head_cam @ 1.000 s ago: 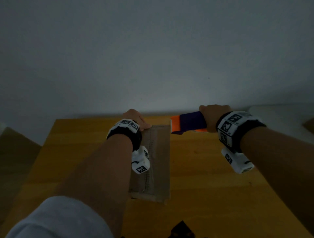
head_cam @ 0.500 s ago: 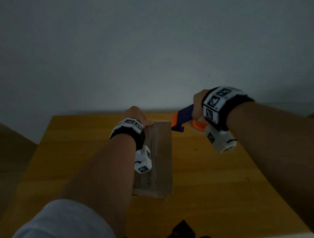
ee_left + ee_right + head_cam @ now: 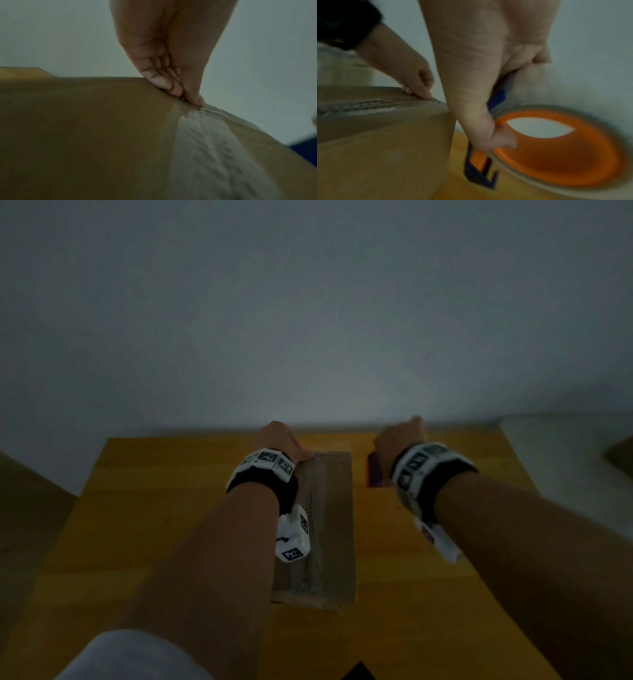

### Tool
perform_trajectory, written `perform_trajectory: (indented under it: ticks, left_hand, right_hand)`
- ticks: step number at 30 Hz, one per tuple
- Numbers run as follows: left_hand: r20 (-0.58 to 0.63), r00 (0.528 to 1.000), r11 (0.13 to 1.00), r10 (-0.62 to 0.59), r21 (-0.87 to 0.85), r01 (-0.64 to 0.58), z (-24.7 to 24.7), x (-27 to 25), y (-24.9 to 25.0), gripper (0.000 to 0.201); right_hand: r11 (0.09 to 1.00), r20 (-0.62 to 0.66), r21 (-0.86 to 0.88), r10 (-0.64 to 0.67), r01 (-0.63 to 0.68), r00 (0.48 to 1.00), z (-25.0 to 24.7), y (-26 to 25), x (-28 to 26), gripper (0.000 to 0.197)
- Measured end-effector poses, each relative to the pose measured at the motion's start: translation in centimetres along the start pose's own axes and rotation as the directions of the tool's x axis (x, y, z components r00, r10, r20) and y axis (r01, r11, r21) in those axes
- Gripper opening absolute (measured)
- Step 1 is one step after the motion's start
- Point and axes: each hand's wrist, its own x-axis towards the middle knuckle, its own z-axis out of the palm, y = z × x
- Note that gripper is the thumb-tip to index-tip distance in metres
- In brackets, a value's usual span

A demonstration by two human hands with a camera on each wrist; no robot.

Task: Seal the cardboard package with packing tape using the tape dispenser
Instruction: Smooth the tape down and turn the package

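Note:
The cardboard package (image 3: 334,529) lies lengthwise on the table, with a wrinkled strip of clear tape (image 3: 310,529) running along its top. My left hand (image 3: 286,440) is at the package's far end; its straight fingers (image 3: 164,83) and thumb press the tape end (image 3: 197,119) down at the far edge. My right hand (image 3: 400,436) grips the tape dispenser (image 3: 375,474) just right of the package's far corner, low over the table. In the right wrist view the orange roll hub (image 3: 556,148) and the blue frame (image 3: 477,174) show beside the package's side wall (image 3: 385,155). That view is blurred.
The yellow wooden table (image 3: 154,525) ends at a grey wall behind the hands. A white surface (image 3: 575,467) adjoins the table on the right. A small dark object (image 3: 358,672) pokes in at the bottom edge.
My right hand has come down with the dispenser from a raised position to table level beside the package's far right corner. The left hand has stayed on the tape end.

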Motion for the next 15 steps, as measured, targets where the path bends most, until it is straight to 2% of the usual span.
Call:
perform_trajectory:
  ticks: [2,4,6,8,9,11,13,15]
  left_hand:
    - [-0.007,1.0,1.0,0.007,0.005,-0.007,0.0,0.2,-0.1,0.034]
    - [0.004,1.0,1.0,-0.001,0.016,0.001,-0.2,0.3,0.0,0.036]
    - [0.032,0.999,0.999,-0.008,0.047,0.007,-0.4,0.5,0.1,0.041]
    - [0.077,0.997,0.999,0.003,0.044,-0.006,-0.8,0.6,0.1,0.044]
    - [0.106,0.994,1.0,0.013,0.025,-0.016,-1.1,0.7,0.1,0.043]
    - [0.129,0.991,0.999,0.037,-0.013,-0.036,-1.9,0.8,0.0,0.037]
    - [0.061,0.996,0.996,0.062,-0.066,-0.058,-2.6,1.0,-0.3,0.026]
    - [-0.017,0.996,0.992,0.084,-0.09,-0.085,-2.9,1.0,-0.9,0.016]
  right_hand:
    - [0.999,0.152,0.028,0.035,-0.04,0.988,2.3,0.4,-0.9,0.016]
    - [0.992,0.207,0.046,0.109,-0.121,0.972,3.0,1.3,0.2,0.027]
    - [0.959,0.261,0.212,0.129,-0.187,0.957,3.4,2.3,1.4,0.028]
    - [0.879,0.223,0.421,0.141,-0.226,0.964,3.9,3.3,1.4,0.032]
    - [0.844,0.195,0.487,0.148,-0.227,0.97,4.4,3.7,1.5,0.042]
    - [0.789,0.221,0.561,0.15,-0.252,0.964,4.7,3.9,1.6,0.054]
    - [0.76,0.226,0.596,0.152,-0.26,0.962,4.9,3.3,2.3,0.054]
    - [0.773,0.19,0.588,0.155,-0.239,0.969,5.2,2.7,2.7,0.049]
